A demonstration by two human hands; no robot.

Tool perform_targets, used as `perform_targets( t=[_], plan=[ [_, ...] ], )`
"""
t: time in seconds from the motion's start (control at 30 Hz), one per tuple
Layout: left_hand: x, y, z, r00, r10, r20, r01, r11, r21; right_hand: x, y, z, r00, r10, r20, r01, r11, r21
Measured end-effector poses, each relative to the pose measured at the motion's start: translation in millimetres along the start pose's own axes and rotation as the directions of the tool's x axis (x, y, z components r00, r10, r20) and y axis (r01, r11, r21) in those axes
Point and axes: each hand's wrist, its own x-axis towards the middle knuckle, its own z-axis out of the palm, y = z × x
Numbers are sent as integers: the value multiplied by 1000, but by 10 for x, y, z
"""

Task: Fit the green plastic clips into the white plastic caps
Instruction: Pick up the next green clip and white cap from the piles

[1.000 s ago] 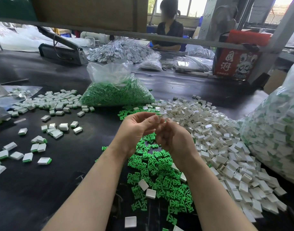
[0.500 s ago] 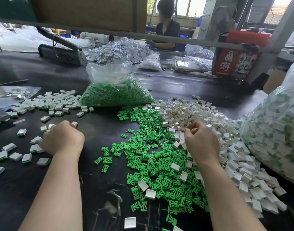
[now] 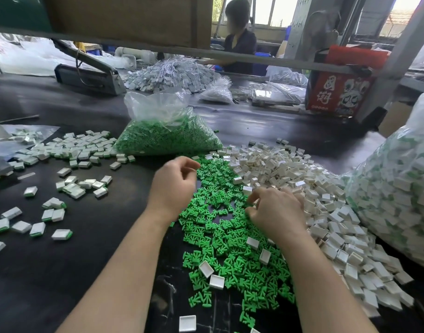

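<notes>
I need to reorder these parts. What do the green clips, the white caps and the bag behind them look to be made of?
Green clips: seemingly moulded rigid plastic, matt, uniform bright colour, crisp identical forked shapes.
White caps: probably hard plastic too, slightly glossy, thin-walled open shells with sharp corners.
Bag: thin clear plastic film, crinkled and shiny, its green contents showing through.

Left forearm: bare, reaching forward from lower left, angled rightward toward the wrist.
Left hand (image 3: pixel 173 182): raised, back toward the camera, fingers curled inward, thumb and forefinger tips close together at its upper right; contents not discernible.
Right forearm: bare, reaching forward from lower right, angled leftward.
Right hand (image 3: pixel 277 211): lower than the left, palm down, fingers bent and pointing left, tips lowered; grasp not discernible.
Spacing: hands apart, right hand nearer the body.
</notes>
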Motion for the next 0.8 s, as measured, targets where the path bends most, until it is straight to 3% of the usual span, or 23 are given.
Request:
perform_targets(
  t=[0.13,0.27,0.6,0.8],
  plan=[
    [-117,135,191,959,110,261,-93,993,-75,3,-1,33,995,0,-95,3,999,34],
    [-176,139,298,911,142,388,-143,989,-26,3,-2,22,996,14,-89,-16,1000,-25],
    [-177,69,290,905,56,421,-87,995,56,-11,-4,-11,998,66,20,-63,992,-111],
    [-156,43,309,906,63,419,-89,995,43,-9,12,-19,996,51,-67,-58,992,-116]
  ],
)
